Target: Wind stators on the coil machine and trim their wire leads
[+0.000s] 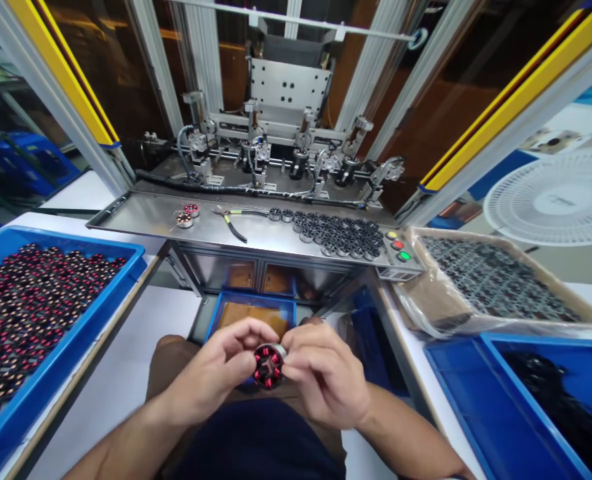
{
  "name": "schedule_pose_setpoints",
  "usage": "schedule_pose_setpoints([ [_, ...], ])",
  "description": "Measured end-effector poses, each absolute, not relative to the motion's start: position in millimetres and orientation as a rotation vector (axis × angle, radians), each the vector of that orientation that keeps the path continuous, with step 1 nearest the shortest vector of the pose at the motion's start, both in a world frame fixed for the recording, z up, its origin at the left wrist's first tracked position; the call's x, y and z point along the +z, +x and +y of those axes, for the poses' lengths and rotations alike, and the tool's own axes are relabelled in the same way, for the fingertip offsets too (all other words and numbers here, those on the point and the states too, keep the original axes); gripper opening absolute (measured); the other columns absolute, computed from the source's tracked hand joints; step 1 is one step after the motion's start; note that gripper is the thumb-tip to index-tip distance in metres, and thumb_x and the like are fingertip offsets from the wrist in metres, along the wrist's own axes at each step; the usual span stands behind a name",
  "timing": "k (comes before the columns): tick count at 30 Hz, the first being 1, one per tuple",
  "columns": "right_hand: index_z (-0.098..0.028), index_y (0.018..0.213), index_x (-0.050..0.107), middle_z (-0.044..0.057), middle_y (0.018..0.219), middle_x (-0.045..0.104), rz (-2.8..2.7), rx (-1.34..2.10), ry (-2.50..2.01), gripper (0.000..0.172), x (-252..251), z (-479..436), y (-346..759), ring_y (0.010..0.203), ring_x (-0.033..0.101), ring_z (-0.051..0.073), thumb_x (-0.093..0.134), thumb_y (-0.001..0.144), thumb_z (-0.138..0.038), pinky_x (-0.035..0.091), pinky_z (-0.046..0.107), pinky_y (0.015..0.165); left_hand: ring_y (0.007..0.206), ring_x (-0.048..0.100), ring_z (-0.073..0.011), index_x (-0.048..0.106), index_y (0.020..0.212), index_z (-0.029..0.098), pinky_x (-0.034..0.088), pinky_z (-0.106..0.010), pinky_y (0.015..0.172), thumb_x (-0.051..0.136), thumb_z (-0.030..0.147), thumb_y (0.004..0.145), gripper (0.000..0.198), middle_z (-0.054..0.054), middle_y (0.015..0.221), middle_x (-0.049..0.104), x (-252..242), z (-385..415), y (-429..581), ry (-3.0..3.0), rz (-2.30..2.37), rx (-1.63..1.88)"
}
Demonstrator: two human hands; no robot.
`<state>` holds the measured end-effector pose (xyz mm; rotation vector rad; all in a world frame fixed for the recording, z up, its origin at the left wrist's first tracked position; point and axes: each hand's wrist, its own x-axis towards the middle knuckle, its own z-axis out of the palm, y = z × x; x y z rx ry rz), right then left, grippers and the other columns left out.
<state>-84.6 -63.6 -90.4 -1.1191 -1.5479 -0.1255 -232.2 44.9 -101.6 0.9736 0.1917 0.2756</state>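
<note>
A round motor stator (pixel 268 365) with red copper windings and a dark core is held over my lap. My left hand (pixel 229 360) grips its left edge between thumb and fingers. On the opposite side, the fingertips of my right hand (pixel 326 373) pinch at the rim; whether a thin wire is also between them I cannot make out. Beyond my hands, two wound stators (pixel 188 213) lie on the metal ledge (pixel 151 217). A pair of cutters (pixel 232 225) with black and yellow handles rests near them. Unwound dark stator cores (pixel 339 232) are grouped further right.
A blue bin (pixel 139 257) of wound stators stands left. A machine fixture (pixel 296 163) fills the back, with a button box (pixel 399 250) at its right. Further right are a carton (pixel 441 303) of cores, a blue bin (pixel 461 387) with black parts and a white fan (pixel 559 197).
</note>
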Motion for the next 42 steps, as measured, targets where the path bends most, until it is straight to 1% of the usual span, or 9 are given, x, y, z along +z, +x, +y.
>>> schedule_pose_setpoints([
  [5, -0.018, 0.105, 0.060, 0.006, 0.081, 0.062, -1.654, -0.100, -1.064, 0.019, -86.4, -65.4, -69.8, 0.076, 0.063, 0.018, 0.061, 0.086, -0.014, 0.059, 0.033, 0.069, 0.066, 0.068, -0.0139, 0.068, 0.101, 0.017, 0.055, -0.021, 0.055, 0.076, 0.034, 0.078, 0.029, -0.005, 0.082, 0.072, -107.0, 43.1, -227.2, 0.948, 0.331, 0.282],
  [9, -0.023, 0.139, 0.041, 0.018, 0.129, 0.051, -1.533, 0.023, -1.124, 0.076, -87.4, -66.4, -53.8, 0.119, 0.054, 0.032, 0.080, 0.075, -0.038, 0.052, 0.053, 0.093, 0.072, 0.068, -0.0150, 0.069, 0.105, 0.017, 0.056, -0.021, 0.059, 0.074, 0.030, 0.080, 0.029, -0.007, 0.089, 0.074, -109.5, 42.6, -230.7, 1.035, 0.404, 0.378],
  [11, -0.026, 0.143, 0.039, 0.018, 0.135, 0.047, -1.556, 0.085, -1.136, 0.084, -85.8, -65.9, -48.9, 0.124, 0.050, 0.033, 0.083, 0.072, -0.040, 0.050, 0.054, 0.097, 0.072, 0.068, -0.0145, 0.069, 0.105, 0.018, 0.056, -0.021, 0.060, 0.074, 0.030, 0.080, 0.028, -0.006, 0.090, 0.074, -108.4, 42.0, -231.6, 1.058, 0.440, 0.371],
  [16, -0.020, 0.113, 0.067, 0.007, 0.094, 0.062, -1.606, 0.145, -1.125, 0.041, -77.3, -64.0, -52.8, 0.081, 0.063, 0.016, 0.081, 0.075, -0.027, 0.056, 0.028, 0.067, 0.069, 0.068, -0.0125, 0.070, 0.106, 0.020, 0.057, -0.020, 0.063, 0.075, 0.027, 0.080, 0.027, -0.004, 0.090, 0.074, -106.5, 40.7, -231.6, 1.100, 0.492, 0.375],
  [22, -0.018, 0.099, 0.073, 0.006, 0.083, 0.065, -1.614, 0.067, -1.214, 0.016, -73.6, -67.5, -60.8, 0.071, 0.063, 0.013, 0.073, 0.083, -0.019, 0.055, 0.025, 0.060, 0.063, 0.069, -0.0136, 0.070, 0.104, 0.018, 0.058, -0.024, 0.061, 0.076, 0.025, 0.078, 0.028, -0.005, 0.085, 0.074, -108.9, 41.9, -233.3, 1.114, 0.542, 0.419],
  [29, -0.014, 0.090, 0.067, 0.006, 0.076, 0.066, -1.555, 0.019, -1.298, 0.012, -65.1, -69.5, -69.8, 0.071, 0.063, 0.014, 0.062, 0.085, -0.004, 0.054, 0.025, 0.061, 0.098, 0.070, -0.0179, 0.069, 0.092, 0.024, 0.058, -0.025, 0.081, 0.081, 0.012, 0.070, 0.027, -0.004, 0.127, 0.064, -106.5, 41.9, -228.6, 1.058, 0.259, 0.583],
  [33, -0.015, 0.085, 0.065, 0.005, 0.073, 0.064, -1.531, 0.097, -1.233, 0.010, -61.7, -65.2, -70.0, 0.069, 0.060, 0.014, 0.059, 0.086, -0.006, 0.054, 0.027, 0.062, 0.111, 0.065, -0.0224, 0.067, 0.103, 0.025, 0.053, -0.031, 0.095, 0.085, 0.037, 0.066, 0.042, -0.005, 0.127, 0.064, -103.7, 45.7, -219.2, 0.897, 0.157, 0.591],
  [38, -0.013, 0.086, 0.065, 0.007, 0.074, 0.066, -1.609, 0.100, -1.180, 0.007, -56.7, -63.7, -65.7, 0.069, 0.062, 0.014, 0.061, 0.086, -0.007, 0.054, 0.026, 0.062, 0.061, 0.072, -0.0209, 0.065, 0.095, 0.011, 0.054, -0.025, 0.052, 0.037, 0.062, 0.093, 0.058, -0.014, 0.077, 0.074, -103.6, 48.1, -213.1, 0.779, 0.045, -0.076],
  [42, -0.014, 0.088, 0.065, 0.006, 0.074, 0.066, -1.595, 0.055, -1.239, 0.010, -51.9, -67.1, -65.1, 0.070, 0.061, 0.014, 0.059, 0.087, -0.006, 0.054, 0.026, 0.063, 0.064, 0.073, -0.0175, 0.060, 0.109, 0.017, 0.054, -0.021, 0.053, 0.057, 0.039, 0.091, 0.028, -0.008, 0.084, 0.075, -102.5, 45.1, -216.2, 0.860, 0.109, 0.140],
])
